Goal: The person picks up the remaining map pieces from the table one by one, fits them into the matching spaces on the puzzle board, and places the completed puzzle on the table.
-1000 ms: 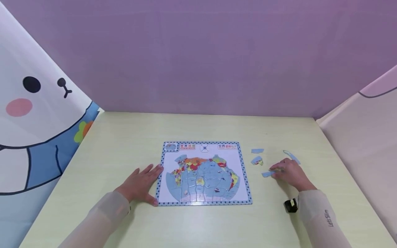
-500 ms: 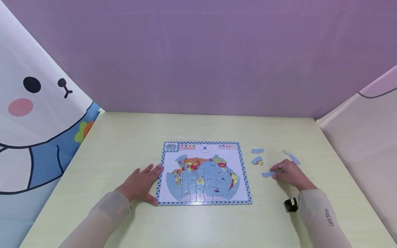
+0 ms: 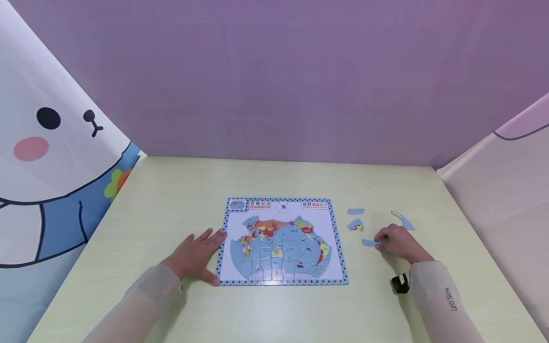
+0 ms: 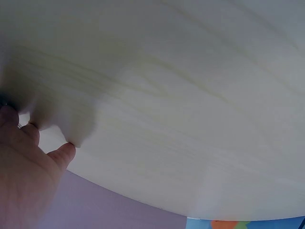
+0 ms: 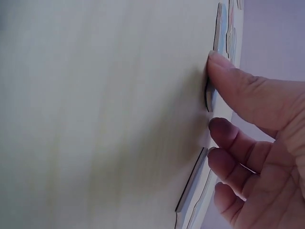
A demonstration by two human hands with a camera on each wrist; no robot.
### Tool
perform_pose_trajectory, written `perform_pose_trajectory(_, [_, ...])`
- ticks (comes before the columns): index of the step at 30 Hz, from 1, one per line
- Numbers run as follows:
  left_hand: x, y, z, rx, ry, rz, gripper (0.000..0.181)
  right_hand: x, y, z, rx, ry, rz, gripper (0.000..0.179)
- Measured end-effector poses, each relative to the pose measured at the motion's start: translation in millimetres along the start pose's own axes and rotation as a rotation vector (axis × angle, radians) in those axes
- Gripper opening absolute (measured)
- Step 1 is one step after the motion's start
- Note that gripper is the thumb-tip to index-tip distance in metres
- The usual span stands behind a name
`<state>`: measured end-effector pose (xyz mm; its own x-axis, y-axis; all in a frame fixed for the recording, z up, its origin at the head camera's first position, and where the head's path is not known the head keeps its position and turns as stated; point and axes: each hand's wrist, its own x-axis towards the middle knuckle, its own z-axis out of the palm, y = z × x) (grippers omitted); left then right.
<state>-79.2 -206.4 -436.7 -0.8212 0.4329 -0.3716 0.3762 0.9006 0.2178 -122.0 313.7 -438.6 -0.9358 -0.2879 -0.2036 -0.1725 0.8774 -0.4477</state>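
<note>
Blue puzzle piece point(image 3: 369, 242) is lying on the table point(image 3: 283, 312), to the right of the puzzle board point(image 3: 340, 252); the right hand point(image 3: 398, 242) is pinching its right end between thumb and curled fingers. In the right wrist view, the thumb is pressing on the edge of the piece. Three further pieces are resting nearby: a flat blue strip point(image 3: 356, 211), a blue-and-yellow piece point(image 3: 355, 225) just below it, and a curved piece point(image 3: 405, 221) just beyond the right hand. The board is lying flat, carrying a partly assembled world map point(image 3: 291, 247) inside a dotted border. The left hand point(image 3: 195, 255) is resting with fingers spread and released, fingertips touching the board's left edge. A black object point(image 3: 400, 284) is showing beside the right cuff point(image 3: 422, 276). Purple fabric point(image 3: 283, 85) is hanging behind the table; a cartoon-printed cloth point(image 3: 55, 190) is covering the left side.
</note>
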Motion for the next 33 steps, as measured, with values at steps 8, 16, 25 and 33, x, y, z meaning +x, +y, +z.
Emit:
perform_pose_trajectory(8, [-0.2,1.4,-0.4,-0.003,-0.009,-0.007,0.112,-2.7,-3.1,0.2,0.03,-0.024,0.052,0.011])
perform_pose_trajectory(16, [0.6,0.2,0.8,-0.002,-0.017,-0.01,0.113,-5.4,-9.3,-1.0,0.071,-0.055,0.105,0.008])
perform_pose_trajectory(25, [-1.1,0.9,0.3,-0.017,-0.017,-0.018,0.113,-6.0,-10.2,-5.2,0.084,-0.058,0.064,0.01])
perform_pose_trajectory(33, [-1.3,1.7,-1.3,-0.014,-0.013,-0.014,0.112,-5.1,-13.7,-7.4,0.168,-0.085,0.088,0.019])
